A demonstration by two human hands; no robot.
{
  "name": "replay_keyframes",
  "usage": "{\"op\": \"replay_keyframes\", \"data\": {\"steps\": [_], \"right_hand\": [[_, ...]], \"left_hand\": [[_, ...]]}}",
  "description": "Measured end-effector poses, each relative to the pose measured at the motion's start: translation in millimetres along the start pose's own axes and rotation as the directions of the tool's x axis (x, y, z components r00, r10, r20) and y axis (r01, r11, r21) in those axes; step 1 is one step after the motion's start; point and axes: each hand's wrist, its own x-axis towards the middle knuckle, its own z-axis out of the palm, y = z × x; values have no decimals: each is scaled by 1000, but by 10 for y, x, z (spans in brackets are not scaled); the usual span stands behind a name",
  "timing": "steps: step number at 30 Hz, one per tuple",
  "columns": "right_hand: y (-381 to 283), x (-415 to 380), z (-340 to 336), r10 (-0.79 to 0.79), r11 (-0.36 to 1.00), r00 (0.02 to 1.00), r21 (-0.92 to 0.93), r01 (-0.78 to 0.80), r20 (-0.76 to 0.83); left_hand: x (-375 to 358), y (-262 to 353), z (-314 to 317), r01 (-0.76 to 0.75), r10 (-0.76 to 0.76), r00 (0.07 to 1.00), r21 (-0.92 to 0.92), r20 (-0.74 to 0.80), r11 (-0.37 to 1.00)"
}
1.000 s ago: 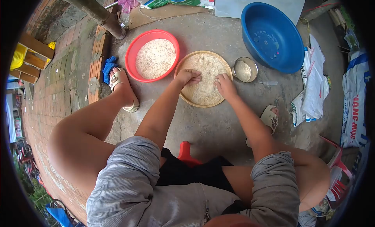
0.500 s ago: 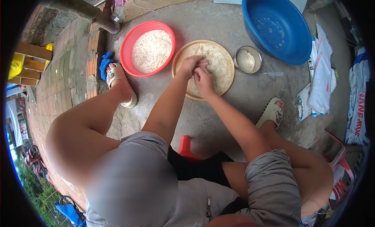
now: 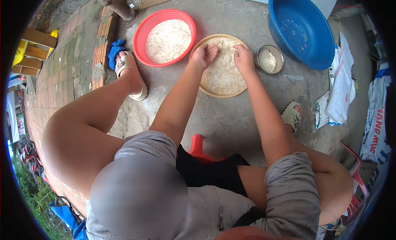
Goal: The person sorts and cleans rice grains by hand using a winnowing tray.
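Observation:
A round woven tray [image 3: 223,94] sits on the floor in front of me, spread with pale grains that look like rice [image 3: 225,77]. Over its left rim is my left hand [image 3: 205,55], palm turned up and fingers stretched out, with nothing visible in it. My right hand [image 3: 244,58] hovers at the tray's right side, its fingers bent in and pressed together; whatever they hold is hidden. Left of the tray stands a red basin [image 3: 142,54] filled with similar grains. A metal bowl [image 3: 279,54] with some grains inside stands close to the right of the tray.
A large blue basin [image 3: 303,46] stands at the back right. White sacks [image 3: 341,85] lie along the right side. My sandaled feet flank the tray, the left sandal [image 3: 138,77] beside a brick edge [image 3: 101,54]. Part of a red stool [image 3: 198,147] shows beneath me.
My hands were together over the tray and have moved apart, the left to the left rim and the right to the right side. The view has shifted slightly.

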Motion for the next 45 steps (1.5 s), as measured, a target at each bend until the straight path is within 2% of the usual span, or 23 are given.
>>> {"op": "replay_keyframes", "data": {"steps": [2,4,7,9,10,12,14,16,20,22,24,26,28,29,31,32,34,36,38,40,42,43,45], "right_hand": [[140,-40,-34,-72,970,984,-221,106,160],[202,-57,-62,-92,968,967,-205,142,237],[127,-61,-46,59,971,970,-237,-2,234],[-57,-43,-5,178,976,961,87,-200,213],[-136,-18,4,179,976,960,87,-202,215],[-284,33,27,-183,959,929,265,97,322],[-403,19,12,-234,951,948,253,177,217],[-426,-25,-20,-206,978,975,-2,206,81],[-273,-233,30,-247,968,952,11,249,182],[-158,-327,75,-231,962,909,-58,267,348],[-122,-332,117,-149,981,929,-66,182,340],[-175,-340,139,-63,993,943,-76,92,326],[-391,-301,122,5,993,979,115,-30,205],[-470,-266,118,4,993,979,115,-28,205],[-527,-196,148,-280,951,955,161,262,94],[-500,-153,170,-278,952,956,161,261,95],[-385,-41,212,-110,987,991,110,118,-75],[-234,38,204,-26,996,1000,91,27,-12],[-25,96,256,-111,989,987,-80,121,117],[68,128,238,-183,973,968,-111,203,172],[68,155,246,-63,964,961,-231,129,270],[25,149,253,-62,965,960,-228,127,271],[-111,115,248,-18,999,982,42,11,186]], "left_hand": [[8,58,-2,-49,52,998,72,-43,996],[-11,81,27,-54,57,997,74,-51,996],[-46,54,69,-56,64,997,171,-44,984],[-57,-8,140,-26,34,999,282,-23,959],[-43,-23,161,-25,33,999,281,-25,959],[-55,-24,229,3,-37,994,312,103,950],[-117,-3,303,-28,-10,990,275,137,961],[-21,53,313,-49,37,998,221,59,974],[16,181,220,-34,32,999,108,21,994],[37,174,128,-43,43,999,142,4,989],[44,134,47,21,15,994,341,-105,940],[45,41,0,70,-8,987,384,-162,921],[24,-52,28,118,-26,976,421,-217,900],[12,-103,52,101,-63,992,377,-113,921],[-16,-120,109,153,-159,987,305,-5,940],[-32,-110,127,154,-160,987,305,-6,940],[-29,-92,121,161,-147,987,301,-68,940],[9,-58,58,128,-107,990,264,-94,956],[17,-28,29,94,-67,990,229,-121,969],[-15,-16,18,42,-3,986,228,-169,973],[-14,-21,28,26,23,984,272,-174,962],[-8,-29,30,12,47,983,319,-175,948],[8,-44,38,13,39,987,325,-154,945]]}}
